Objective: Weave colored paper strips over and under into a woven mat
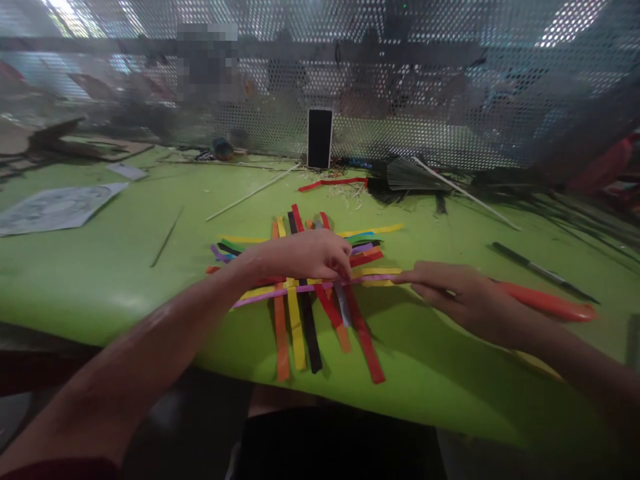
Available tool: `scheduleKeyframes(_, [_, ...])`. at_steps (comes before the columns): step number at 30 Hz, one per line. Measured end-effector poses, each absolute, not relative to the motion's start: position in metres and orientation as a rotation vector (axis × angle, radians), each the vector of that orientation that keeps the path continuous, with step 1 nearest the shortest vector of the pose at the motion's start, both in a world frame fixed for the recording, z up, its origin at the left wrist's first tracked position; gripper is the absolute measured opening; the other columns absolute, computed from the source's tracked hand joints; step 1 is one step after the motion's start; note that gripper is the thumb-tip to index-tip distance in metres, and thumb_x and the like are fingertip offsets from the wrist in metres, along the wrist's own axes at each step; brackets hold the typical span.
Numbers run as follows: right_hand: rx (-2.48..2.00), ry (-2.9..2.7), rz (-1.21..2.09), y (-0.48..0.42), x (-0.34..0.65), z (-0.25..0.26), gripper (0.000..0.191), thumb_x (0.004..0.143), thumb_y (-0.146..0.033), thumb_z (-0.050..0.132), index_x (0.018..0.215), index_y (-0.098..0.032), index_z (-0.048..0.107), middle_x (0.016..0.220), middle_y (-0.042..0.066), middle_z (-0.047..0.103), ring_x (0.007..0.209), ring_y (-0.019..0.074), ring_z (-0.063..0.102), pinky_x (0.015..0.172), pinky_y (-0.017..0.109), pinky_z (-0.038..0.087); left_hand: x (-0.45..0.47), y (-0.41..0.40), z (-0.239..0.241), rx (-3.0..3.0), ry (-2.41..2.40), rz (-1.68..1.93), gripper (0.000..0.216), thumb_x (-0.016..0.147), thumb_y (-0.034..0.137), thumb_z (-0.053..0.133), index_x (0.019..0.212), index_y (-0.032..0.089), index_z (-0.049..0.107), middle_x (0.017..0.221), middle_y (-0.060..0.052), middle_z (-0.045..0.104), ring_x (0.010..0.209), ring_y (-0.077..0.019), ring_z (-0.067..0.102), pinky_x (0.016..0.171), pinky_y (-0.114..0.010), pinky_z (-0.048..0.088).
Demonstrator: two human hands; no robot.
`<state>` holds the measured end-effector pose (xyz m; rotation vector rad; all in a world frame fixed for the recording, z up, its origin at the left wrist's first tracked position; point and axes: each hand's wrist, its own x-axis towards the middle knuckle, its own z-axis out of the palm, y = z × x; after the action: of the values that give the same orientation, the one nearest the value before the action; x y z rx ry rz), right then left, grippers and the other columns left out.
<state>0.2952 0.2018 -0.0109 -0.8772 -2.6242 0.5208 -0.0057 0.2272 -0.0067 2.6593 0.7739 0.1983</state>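
Observation:
A flat weave of coloured strips (311,333) lies near the table's front edge, with loose ends in orange, yellow, black, red and other colours. A thin pink strip (260,297) runs crosswise along its near side. My left hand (320,255) reaches over the weave, its fingers curled down and closed on the strips at the right; the fingertips are partly hidden. At the right end of the pink strip, my right hand (445,287) is closed, with thumb and forefinger pinching it. A yellow strip (375,272) lies alongside there.
A dark pen-like tool (545,272) and an orange-handled tool (550,301) lie at the right. A phone (320,139) stands against the perforated screen. Behind are a bundle of dark strips (415,175) and pale sticks (253,193). A printed paper (60,207) is at the left.

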Motion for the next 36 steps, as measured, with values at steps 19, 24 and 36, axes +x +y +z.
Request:
scheduleKeyframes(19, [-0.799,-2.647,0.467,0.2,0.287,-0.017,0.035,0.104,-0.026,0.047,0.124,-0.02,0.075,0.1,0.007,0.081,0.082,0.0165,0.075,0.078,0.027,0.057,-0.007,0.227,-0.004,2.67,0.752,0.171,0.017,0.092,0.013,0.072,0.102,0.021,0.084,0.098,-0.004,0.074,0.088,-0.0154,0.066,0.079,-0.024,0.044])
scheduleKeyframes(24, [-0.865,-2.678,0.494,0.194,0.282,-0.014,0.037,0.103,-0.026,0.047,0.127,-0.023,0.075,0.11,0.007,0.081,0.093,0.0193,0.078,0.082,0.029,0.06,-0.009,0.229,-0.006,2.658,0.743,0.186,0.017,0.091,0.015,0.073,0.103,0.022,0.083,0.096,-0.004,0.075,0.086,-0.0152,0.067,0.078,-0.025,0.045])
scheduleKeyframes(36, [-0.811,-2.694,0.282,0.182,0.275,-0.022,0.037,0.102,-0.018,0.048,0.126,-0.021,0.075,0.121,0.007,0.078,0.1,0.0234,0.079,0.092,0.037,0.064,-0.01,0.227,-0.002,2.61,0.709,0.179,0.022,0.094,0.009,0.067,0.101,0.02,0.085,0.098,-0.006,0.076,0.086,-0.0157,0.068,0.08,-0.025,0.048])
